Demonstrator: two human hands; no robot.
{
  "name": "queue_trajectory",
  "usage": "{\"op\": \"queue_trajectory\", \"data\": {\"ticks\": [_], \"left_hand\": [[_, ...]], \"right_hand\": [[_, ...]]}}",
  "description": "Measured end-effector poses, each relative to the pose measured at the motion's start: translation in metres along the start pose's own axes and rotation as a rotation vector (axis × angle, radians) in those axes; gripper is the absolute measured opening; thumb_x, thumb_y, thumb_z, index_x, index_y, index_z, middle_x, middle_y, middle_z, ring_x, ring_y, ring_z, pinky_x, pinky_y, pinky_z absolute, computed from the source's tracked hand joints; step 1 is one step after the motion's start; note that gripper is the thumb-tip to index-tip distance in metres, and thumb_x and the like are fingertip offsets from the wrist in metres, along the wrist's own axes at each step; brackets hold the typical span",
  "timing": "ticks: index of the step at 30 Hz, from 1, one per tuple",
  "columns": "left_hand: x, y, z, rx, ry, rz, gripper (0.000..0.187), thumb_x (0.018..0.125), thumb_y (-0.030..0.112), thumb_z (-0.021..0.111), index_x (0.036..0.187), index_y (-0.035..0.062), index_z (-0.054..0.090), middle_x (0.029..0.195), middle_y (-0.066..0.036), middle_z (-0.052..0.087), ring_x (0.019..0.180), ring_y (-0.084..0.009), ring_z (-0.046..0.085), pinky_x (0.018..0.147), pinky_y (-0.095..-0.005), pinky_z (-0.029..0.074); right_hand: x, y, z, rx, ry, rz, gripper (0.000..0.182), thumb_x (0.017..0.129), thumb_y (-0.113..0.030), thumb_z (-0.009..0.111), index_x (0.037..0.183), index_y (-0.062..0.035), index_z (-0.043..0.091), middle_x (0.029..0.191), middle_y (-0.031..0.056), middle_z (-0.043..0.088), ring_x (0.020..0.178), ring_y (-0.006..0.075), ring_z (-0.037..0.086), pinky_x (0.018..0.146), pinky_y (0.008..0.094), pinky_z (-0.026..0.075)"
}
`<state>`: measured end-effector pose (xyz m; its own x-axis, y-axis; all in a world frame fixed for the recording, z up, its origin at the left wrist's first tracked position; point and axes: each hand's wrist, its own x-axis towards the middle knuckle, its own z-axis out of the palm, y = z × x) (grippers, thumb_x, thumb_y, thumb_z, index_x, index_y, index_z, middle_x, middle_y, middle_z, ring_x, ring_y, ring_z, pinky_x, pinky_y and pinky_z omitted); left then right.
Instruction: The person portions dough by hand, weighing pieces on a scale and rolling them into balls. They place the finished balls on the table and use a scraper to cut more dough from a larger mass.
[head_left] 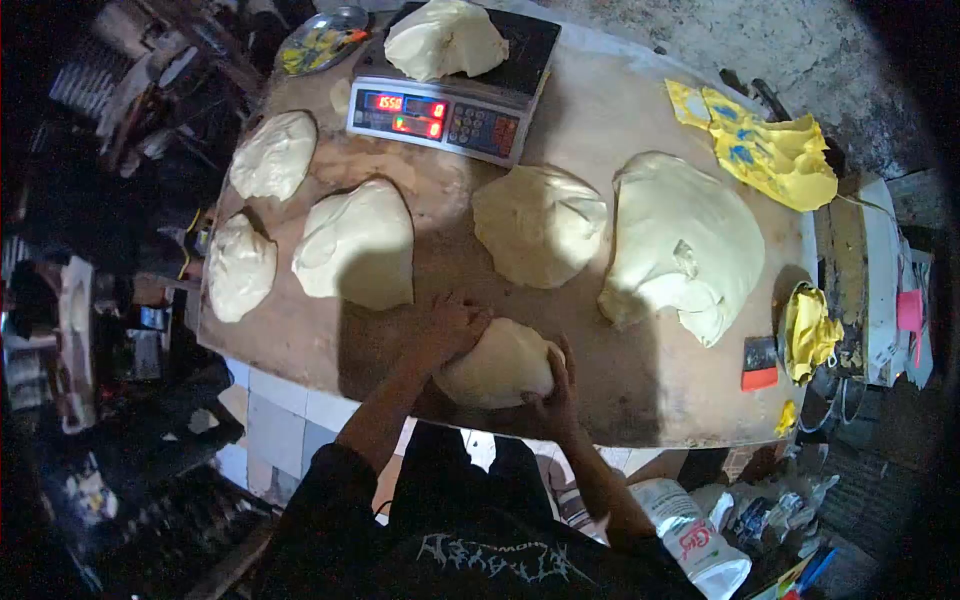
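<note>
A rounded piece of dough (495, 368) lies near the table's front edge, between my two hands. My left hand (460, 323) is cupped against its upper left side, with the fingers bent together. On the right side, my right hand (556, 392) grips the dough, fingers curved round its edge and partly hidden. Just beyond it rests a flattened round of dough (538, 226), and a larger slab of dough (685, 240) spreads to the right. To the left are further pieces of dough (355, 243), in shadow at their lower edges.
A scale (435, 122) with red digits stands at the back, carrying a lump of dough (447, 40). Crumpled yellow sheets (765, 145) lie at the back right. A black and red scraper (759, 363) is near the right edge. A white bucket (692, 530) stands below the table (560, 430).
</note>
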<state>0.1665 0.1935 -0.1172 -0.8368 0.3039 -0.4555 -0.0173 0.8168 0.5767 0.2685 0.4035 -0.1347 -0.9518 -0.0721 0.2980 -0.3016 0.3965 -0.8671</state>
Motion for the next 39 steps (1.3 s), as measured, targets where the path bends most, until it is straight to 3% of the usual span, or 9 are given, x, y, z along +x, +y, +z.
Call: {"op": "queue_trajectory", "data": {"ticks": [3, 13, 19, 21, 26, 29, 31, 35, 39], "left_hand": [[0.008, -0.041, -0.007, 0.125, 0.161, 0.086, 0.047, 0.092, 0.043, 0.033, 0.108, 0.0077, 0.059, 0.115, -0.015, 0.052, 0.102, -0.0326, 0.05, 0.099, -0.0469, 0.029], [-0.097, -0.083, 0.106, -1.577, 0.591, -0.174, 0.058, 0.09, 0.051, 0.033, 0.125, 0.0048, 0.038, 0.122, -0.014, 0.046, 0.111, -0.0274, 0.045, 0.091, -0.0407, 0.041], [-0.119, -0.011, 0.149, -1.327, 0.437, -0.079, 0.055, 0.089, 0.048, 0.039, 0.117, 0.0012, 0.047, 0.11, -0.016, 0.054, 0.099, -0.0261, 0.054, 0.084, -0.0384, 0.044], [-0.107, 0.027, 0.125, -1.044, 0.244, -0.013, 0.05, 0.087, 0.043, 0.046, 0.117, 0.0041, 0.051, 0.107, -0.017, 0.058, 0.097, -0.0272, 0.056, 0.085, -0.0397, 0.043], [-0.012, 0.081, 0.067, -0.529, -0.045, 0.05, 0.034, 0.085, 0.033, 0.054, 0.105, 0.0062, 0.06, 0.105, -0.013, 0.061, 0.097, -0.0254, 0.057, 0.086, -0.0379, 0.044], [0.028, 0.046, 0.059, -0.29, 0.656, 0.35, 0.03, 0.086, 0.029, 0.055, 0.105, 0.0066, 0.06, 0.107, -0.012, 0.059, 0.099, -0.0261, 0.055, 0.087, -0.0376, 0.043], [0.026, -0.005, 0.068, -0.505, 0.495, 0.255, 0.03, 0.086, 0.028, 0.053, 0.105, 0.0051, 0.059, 0.106, -0.014, 0.057, 0.099, -0.0291, 0.054, 0.087, -0.0397, 0.042], [-0.073, -0.057, 0.055, -0.588, 0.576, 0.014, 0.025, 0.089, 0.018, 0.047, 0.108, 0.0024, 0.055, 0.107, -0.017, 0.054, 0.102, -0.0319, 0.051, 0.089, -0.0392, 0.039], [-0.118, -0.109, 0.062, -1.05, 0.817, 0.082, 0.03, 0.094, 0.021, 0.039, 0.11, -0.0009, 0.052, 0.105, -0.016, 0.054, 0.104, -0.0278, 0.05, 0.092, -0.0358, 0.037]], "right_hand": [[0.076, -0.008, 0.022, 0.148, -0.353, 0.103, 0.062, 0.08, -0.044, 0.056, 0.13, -0.0122, 0.04, 0.132, 0.0246, 0.035, 0.118, 0.0388, 0.04, 0.095, 0.05, 0.033], [0.165, -0.028, 0.093, -0.072, -1.237, 0.533, 0.07, 0.086, -0.065, 0.02, 0.122, -0.013, 0.051, 0.11, 0.018, 0.057, 0.104, 0.0335, 0.053, 0.093, 0.0446, 0.037], [0.083, -0.028, -0.003, -0.104, -1.172, 0.004, 0.064, 0.088, -0.059, 0.024, 0.12, -0.0098, 0.052, 0.108, 0.0205, 0.057, 0.103, 0.0338, 0.053, 0.092, 0.0449, 0.037], [0.068, -0.026, -0.049, -0.073, -1.133, 0.275, 0.05, 0.088, -0.042, 0.041, 0.124, -0.0071, 0.046, 0.122, 0.0212, 0.049, 0.114, 0.0338, 0.046, 0.097, 0.0416, 0.035], [-0.019, 0.018, -0.082, -0.202, -0.411, 0.22, 0.061, 0.087, -0.048, 0.038, 0.134, -0.0098, 0.031, 0.136, 0.0172, 0.033, 0.123, 0.0329, 0.033, 0.1, 0.044, 0.029], [-0.009, 0.02, -0.052, -0.548, 0.0, 0.001, 0.07, 0.087, -0.059, 0.033, 0.137, -0.0111, 0.025, 0.139, 0.0157, 0.028, 0.125, 0.0321, 0.029, 0.1, 0.0464, 0.027], [0.003, -0.002, -0.01, 0.8, 0.151, 0.494, 0.078, 0.085, -0.065, 0.027, 0.137, -0.0082, 0.025, 0.14, 0.014, 0.027, 0.125, 0.0334, 0.029, 0.103, 0.0477, 0.023], [-0.032, 0.139, 0.051, 0.765, -0.177, 0.713, 0.076, 0.086, -0.064, 0.023, 0.136, -0.0074, 0.027, 0.136, 0.014, 0.034, 0.125, 0.0287, 0.031, 0.104, 0.0434, 0.022], [0.107, -0.02, 0.108, 0.051, -0.654, 0.111, 0.061, 0.091, -0.052, 0.027, 0.12, -0.0032, 0.049, 0.123, 0.0191, 0.047, 0.116, 0.0293, 0.043, 0.099, 0.0398, 0.03]]}}
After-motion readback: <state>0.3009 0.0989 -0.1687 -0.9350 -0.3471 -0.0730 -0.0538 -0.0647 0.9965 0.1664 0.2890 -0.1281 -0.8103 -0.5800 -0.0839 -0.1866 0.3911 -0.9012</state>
